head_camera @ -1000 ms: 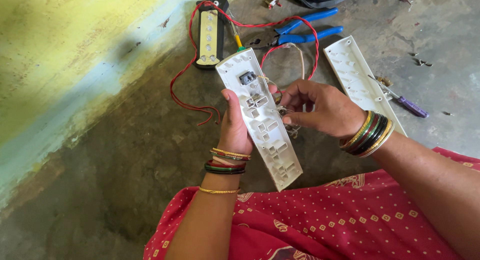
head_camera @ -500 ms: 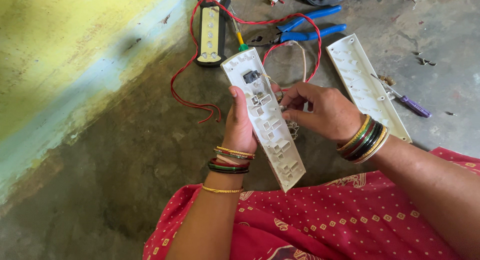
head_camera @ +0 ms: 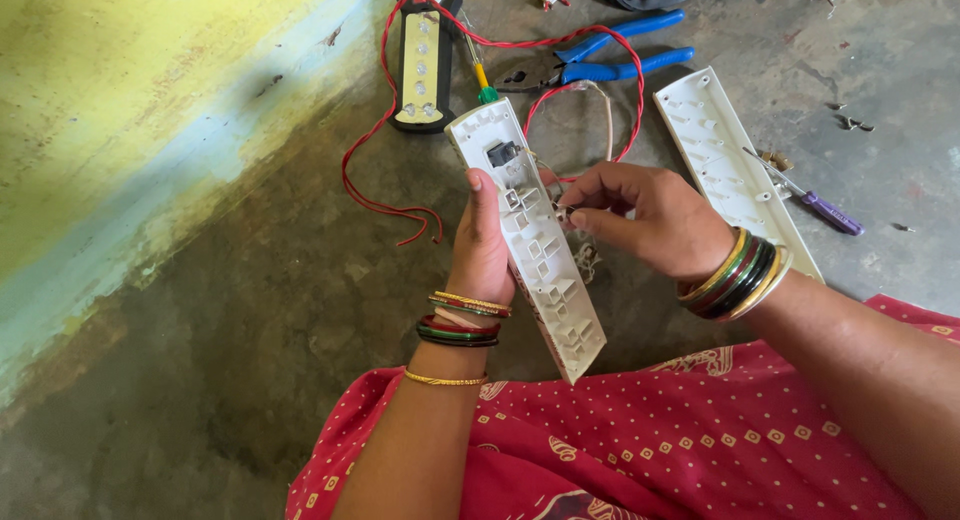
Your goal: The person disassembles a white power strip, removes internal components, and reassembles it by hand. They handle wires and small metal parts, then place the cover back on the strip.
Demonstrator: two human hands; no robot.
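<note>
With her left hand (head_camera: 485, 255) clasped round the white socket strip (head_camera: 528, 235) held above her lap and her right hand (head_camera: 645, 220) pinching some small part at its edge, that bit could well slip to the floor (head_camera: 220, 320), where one pair of pliers (head_camera: 610, 60), one screwdriver (head_camera: 810, 202), one white cover (head_camera: 725, 165) and one black lamp (head_camera: 420, 65) lie.

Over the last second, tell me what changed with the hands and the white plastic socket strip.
The right hand shifted its fingertips up along the long white plastic socket-strip casing, now pinching at its edge near the upper middle. The left hand kept gripping the casing from behind. The blue-handled pliers, red wire and second white cover stayed put.
</note>
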